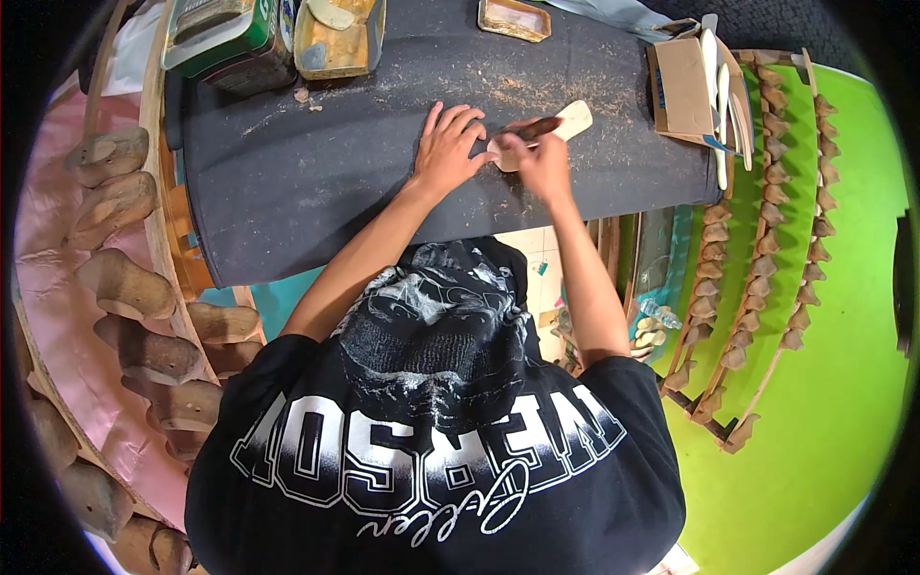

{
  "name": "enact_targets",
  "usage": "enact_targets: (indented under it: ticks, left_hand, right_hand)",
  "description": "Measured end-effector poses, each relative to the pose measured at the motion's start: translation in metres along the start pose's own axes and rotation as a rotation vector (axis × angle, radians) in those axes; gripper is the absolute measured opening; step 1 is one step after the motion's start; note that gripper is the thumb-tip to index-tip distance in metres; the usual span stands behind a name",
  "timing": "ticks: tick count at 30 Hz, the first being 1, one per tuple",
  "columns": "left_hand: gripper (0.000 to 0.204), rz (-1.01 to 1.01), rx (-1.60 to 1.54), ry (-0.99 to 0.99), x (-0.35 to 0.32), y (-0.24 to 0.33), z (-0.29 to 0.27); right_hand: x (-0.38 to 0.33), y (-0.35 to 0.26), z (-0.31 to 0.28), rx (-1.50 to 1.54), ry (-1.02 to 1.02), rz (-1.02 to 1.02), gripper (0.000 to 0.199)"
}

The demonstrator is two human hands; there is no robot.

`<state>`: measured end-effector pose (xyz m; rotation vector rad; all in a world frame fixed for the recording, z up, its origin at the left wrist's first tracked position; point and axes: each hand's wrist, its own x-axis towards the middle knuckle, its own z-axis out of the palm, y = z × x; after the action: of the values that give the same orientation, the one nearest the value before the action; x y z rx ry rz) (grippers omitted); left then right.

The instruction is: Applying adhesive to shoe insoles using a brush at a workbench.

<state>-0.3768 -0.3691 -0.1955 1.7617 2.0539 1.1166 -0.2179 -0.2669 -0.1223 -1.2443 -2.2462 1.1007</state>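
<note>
On the dark cloth lies a pale, flat, elongated piece point(576, 119), rounded at its far right end. My right hand point(542, 165) is over its middle, closed around a dark brown stick-like tool point(542, 126) and slightly blurred by motion. The tool's working end is hidden by the fingers. The near end of the pale piece shows between my hands. My left hand point(447, 149) is spread over the cloth to the left, its thumb reaching to that near end. I cannot tell if the thumb presses on it.
Shavings point(613, 77) litter the dark cloth point(316, 182). At the back are a green tin point(235, 48), a worn yellowish tray point(340, 48) and a small shallow tray point(515, 19). A cardboard box point(682, 86) with pale strips stands right. Racks of carved brown pieces point(129, 285) flank the table.
</note>
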Motion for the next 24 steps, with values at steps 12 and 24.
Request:
enact_targets:
  ticks: [12,24]
  left_hand:
    - [0.042,-0.005,0.032,0.035,-0.001,0.0,0.003]
    - [0.048,0.032,0.145,-0.056,0.002,0.015,-0.005]
  right_hand:
    - [-0.015,-0.007,0.007,-0.143,0.085,-0.19,0.017]
    - [0.034,0.096,-0.096,-0.104,0.319,-0.078,0.016]
